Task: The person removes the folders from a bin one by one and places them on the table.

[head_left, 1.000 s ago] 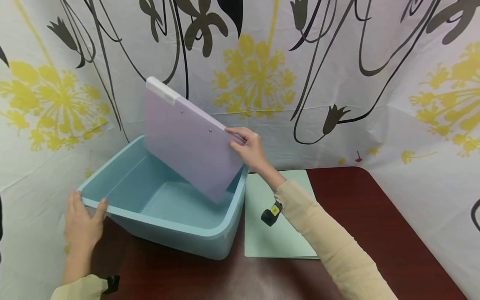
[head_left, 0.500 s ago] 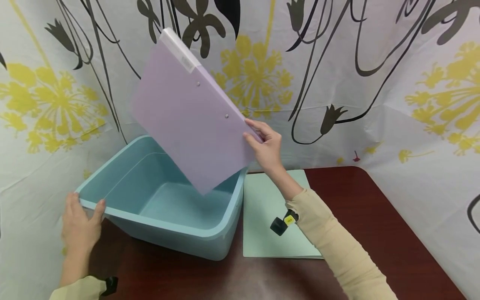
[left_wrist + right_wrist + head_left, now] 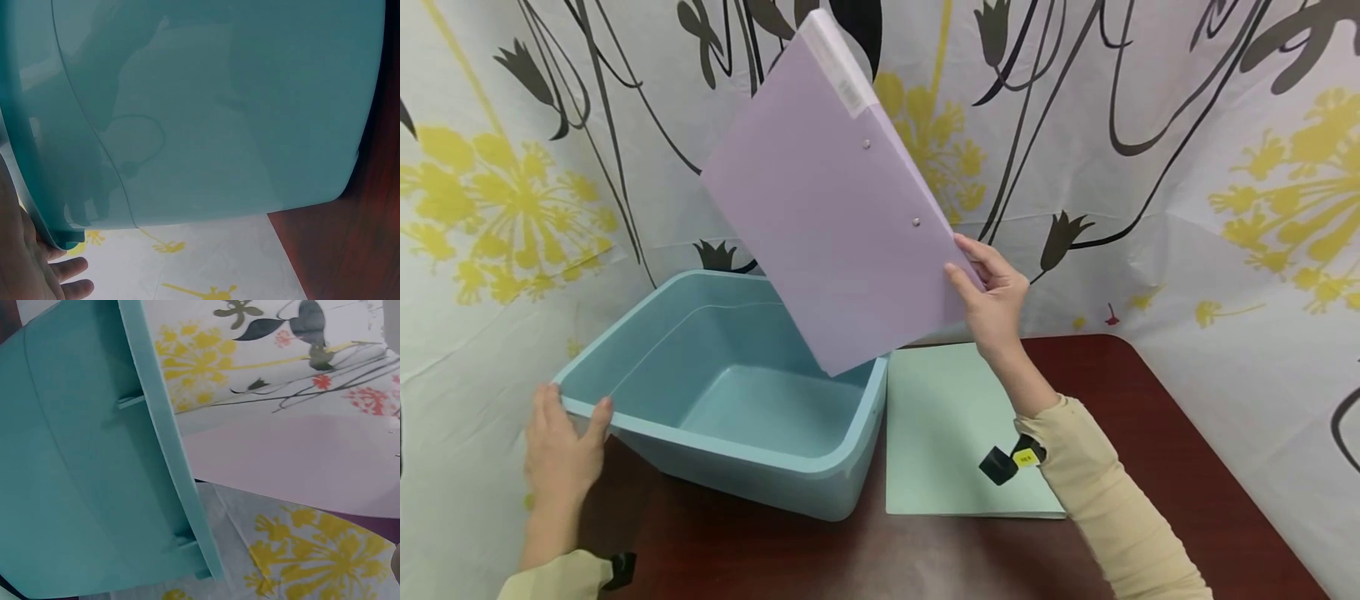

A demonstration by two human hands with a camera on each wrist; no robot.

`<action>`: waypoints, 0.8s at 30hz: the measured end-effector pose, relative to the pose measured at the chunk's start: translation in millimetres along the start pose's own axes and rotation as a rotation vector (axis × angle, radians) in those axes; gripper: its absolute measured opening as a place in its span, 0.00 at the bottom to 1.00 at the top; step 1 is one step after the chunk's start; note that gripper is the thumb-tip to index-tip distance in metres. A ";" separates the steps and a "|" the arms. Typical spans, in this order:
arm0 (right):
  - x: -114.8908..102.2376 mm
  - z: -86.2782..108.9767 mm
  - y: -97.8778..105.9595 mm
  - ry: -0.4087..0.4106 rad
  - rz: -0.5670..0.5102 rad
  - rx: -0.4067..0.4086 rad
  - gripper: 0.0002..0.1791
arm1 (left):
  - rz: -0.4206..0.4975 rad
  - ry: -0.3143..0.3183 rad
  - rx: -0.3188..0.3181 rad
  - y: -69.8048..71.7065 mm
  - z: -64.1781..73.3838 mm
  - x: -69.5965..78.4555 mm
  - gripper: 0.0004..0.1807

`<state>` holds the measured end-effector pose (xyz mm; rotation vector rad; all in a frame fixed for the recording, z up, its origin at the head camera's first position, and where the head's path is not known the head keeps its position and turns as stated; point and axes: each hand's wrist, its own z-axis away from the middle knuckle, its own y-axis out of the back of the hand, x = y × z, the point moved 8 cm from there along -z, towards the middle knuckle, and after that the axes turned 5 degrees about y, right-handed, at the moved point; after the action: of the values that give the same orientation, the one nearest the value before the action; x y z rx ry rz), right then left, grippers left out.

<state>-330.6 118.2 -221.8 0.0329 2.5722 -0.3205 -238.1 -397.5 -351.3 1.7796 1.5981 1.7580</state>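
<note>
A light purple folder [image 3: 835, 200] with a white spine label and two rivets hangs tilted above the blue plastic tub [image 3: 722, 444]. Its spine edge is pinched near the lower corner by my right hand [image 3: 1000, 304], thumb on the near face. The folder's bottom corner overlaps the tub's right side in the head view. My left hand [image 3: 563, 458] grips the tub's near left corner, fingers and thumb at the rim. In the left wrist view that hand's fingers [image 3: 70, 269] curl under the rim. Inside the tub, the visible floor is bare.
A pale green folder [image 3: 955, 433] lies flat on the dark red-brown table [image 3: 1120, 400], right beside the tub. Behind the table hangs a white floral-print cloth [image 3: 1150, 200], which also runs along both sides.
The purple folder has risen out of the tub and shifted right, tilting more steeply, with my right hand holding it. My left hand and the tub stay put.
</note>
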 end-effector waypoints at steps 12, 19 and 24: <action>-18.9 2.1 48.3 0.041 0.021 0.183 0.17 | 0.012 -0.012 0.012 -0.5 0.5 0.5 0.43; -22.0 3.7 74.9 0.008 -0.082 0.312 0.18 | 0.006 -0.002 0.003 -0.5 0.9 -0.6 0.44; -24.6 4.0 91.6 0.014 -0.138 0.363 0.18 | -0.002 0.007 -0.009 -1.0 1.2 -1.4 0.44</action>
<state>-299.4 207.2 -232.4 -0.0100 2.5009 -0.8381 -237.3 -397.4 -353.3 1.7690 1.5916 1.7698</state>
